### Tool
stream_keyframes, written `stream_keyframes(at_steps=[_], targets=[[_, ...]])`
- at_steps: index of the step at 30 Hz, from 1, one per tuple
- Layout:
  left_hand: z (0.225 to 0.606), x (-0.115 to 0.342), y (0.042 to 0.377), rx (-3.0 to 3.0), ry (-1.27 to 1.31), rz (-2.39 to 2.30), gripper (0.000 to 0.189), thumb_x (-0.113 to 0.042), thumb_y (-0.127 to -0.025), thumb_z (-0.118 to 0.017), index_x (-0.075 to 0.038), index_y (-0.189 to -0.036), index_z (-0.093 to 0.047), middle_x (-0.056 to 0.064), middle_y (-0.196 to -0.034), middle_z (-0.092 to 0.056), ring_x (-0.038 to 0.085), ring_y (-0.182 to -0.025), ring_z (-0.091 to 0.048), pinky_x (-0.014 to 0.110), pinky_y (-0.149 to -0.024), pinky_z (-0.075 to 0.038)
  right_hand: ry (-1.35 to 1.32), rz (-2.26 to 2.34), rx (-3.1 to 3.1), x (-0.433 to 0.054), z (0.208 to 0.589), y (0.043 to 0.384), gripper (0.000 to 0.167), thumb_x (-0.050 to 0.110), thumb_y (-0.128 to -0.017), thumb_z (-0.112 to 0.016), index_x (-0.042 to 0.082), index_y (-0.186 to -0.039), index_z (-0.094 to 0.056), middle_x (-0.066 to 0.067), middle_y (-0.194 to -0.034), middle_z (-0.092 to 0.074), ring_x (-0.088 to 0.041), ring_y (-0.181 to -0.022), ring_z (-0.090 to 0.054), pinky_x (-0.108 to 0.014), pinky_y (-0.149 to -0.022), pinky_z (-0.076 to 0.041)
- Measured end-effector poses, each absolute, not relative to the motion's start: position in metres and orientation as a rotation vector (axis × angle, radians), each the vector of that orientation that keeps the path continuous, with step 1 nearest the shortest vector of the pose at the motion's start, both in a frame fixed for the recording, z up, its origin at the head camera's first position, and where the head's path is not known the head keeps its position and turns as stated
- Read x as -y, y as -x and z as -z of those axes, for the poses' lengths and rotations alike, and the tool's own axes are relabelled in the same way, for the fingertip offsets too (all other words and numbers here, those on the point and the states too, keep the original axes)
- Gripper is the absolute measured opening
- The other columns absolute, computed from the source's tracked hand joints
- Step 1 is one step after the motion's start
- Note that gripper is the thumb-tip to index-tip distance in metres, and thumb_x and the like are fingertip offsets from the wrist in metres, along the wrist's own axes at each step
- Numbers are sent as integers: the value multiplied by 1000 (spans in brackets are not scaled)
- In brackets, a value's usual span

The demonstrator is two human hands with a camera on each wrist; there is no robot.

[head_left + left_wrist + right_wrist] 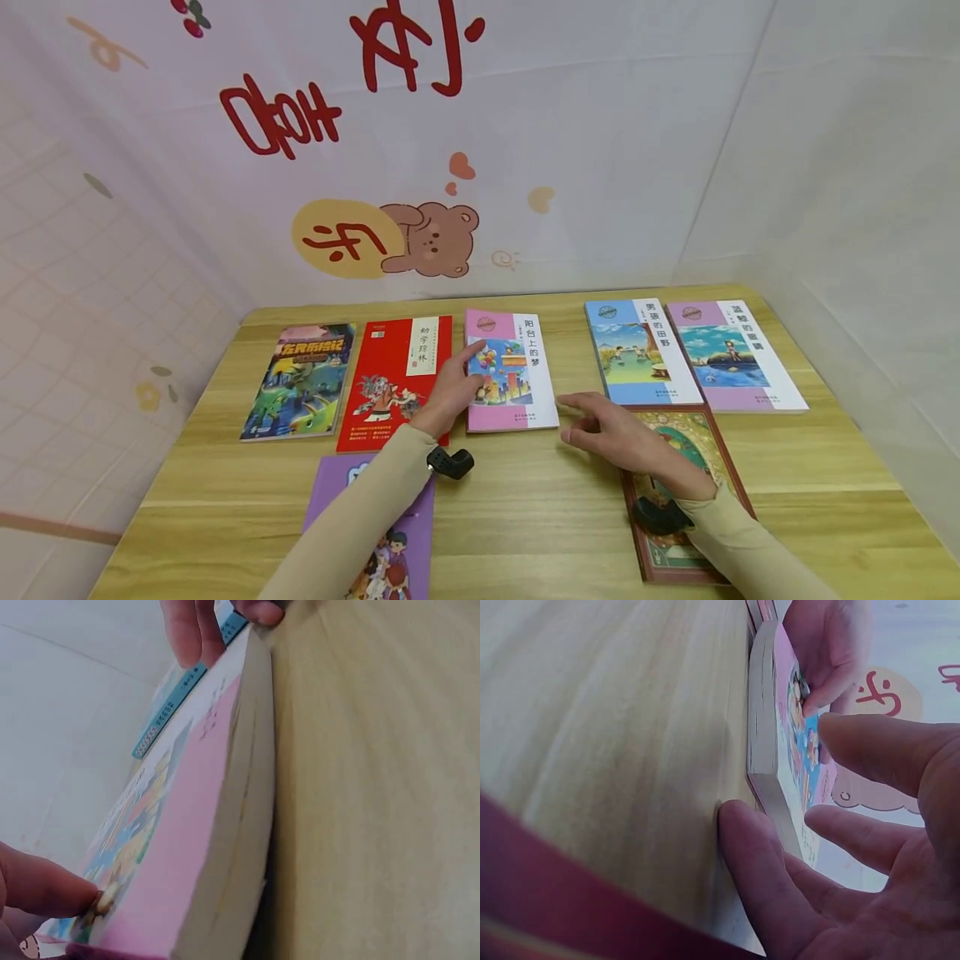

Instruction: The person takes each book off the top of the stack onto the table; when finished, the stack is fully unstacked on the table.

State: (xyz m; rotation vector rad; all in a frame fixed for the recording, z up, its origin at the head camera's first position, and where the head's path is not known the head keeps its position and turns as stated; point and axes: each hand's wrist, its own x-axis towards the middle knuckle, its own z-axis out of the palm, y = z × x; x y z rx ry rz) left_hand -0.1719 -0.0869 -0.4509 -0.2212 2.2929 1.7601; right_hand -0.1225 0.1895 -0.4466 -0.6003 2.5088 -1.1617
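Observation:
A thick paperback book with a pink and white cover (507,417) lies flat near the back of the table. My left hand (452,387) rests over its left edge, thumb and forefinger reaching onto the picture on the cover. In the left wrist view a fingertip (75,895) presses on that cover, close to the spine side. My right hand (618,433) hovers at the book's right edge with fingers spread and nothing held. One right fingertip (735,814) is down at the tabletop beside the book's corner in the right wrist view.
Left of the pink book lie a red book (360,437) and a dark green illustrated book (300,383). A purple book (408,533) is under my left forearm. On the right are a blue book (630,367), another pink book (738,367) and a brown-bordered book (701,450). A curtain (600,167) stands behind.

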Motion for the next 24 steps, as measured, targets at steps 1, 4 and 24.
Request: stream_keyframes(at_steps=[1, 4, 24], targets=[[451, 86, 172, -2318, 217, -1742, 63, 0, -100, -56, -22, -158, -46, 14, -158, -43, 30, -125, -51, 40, -100, -51, 602, 1159, -2510, -190, 447, 122, 56, 28, -101, -70, 3, -147, -55, -22, -146, -53, -24, -110, -62, -42, -88, -53], [451, 83, 172, -2404, 193, -1692, 64, 4, -98, -55, -18, -158, -46, 16, -160, -41, 33, -129, -48, 43, -102, -49, 604, 1150, -2516, -189, 447, 122, 55, 28, -101, -70, 3, -147, -56, -21, -145, -54, -23, -108, -61, -41, -87, -53], [435, 85, 160, -2514, 105, -1743, 61, -16, -99, -63, -12, -157, -46, 15, -165, -35, 39, -147, -36, 62, -119, -28, 525, 1253, -2457, -187, 438, 120, 57, 27, -105, -64, 2, -153, -47, -24, -153, -48, -39, -123, -63, -49, -95, -55]])
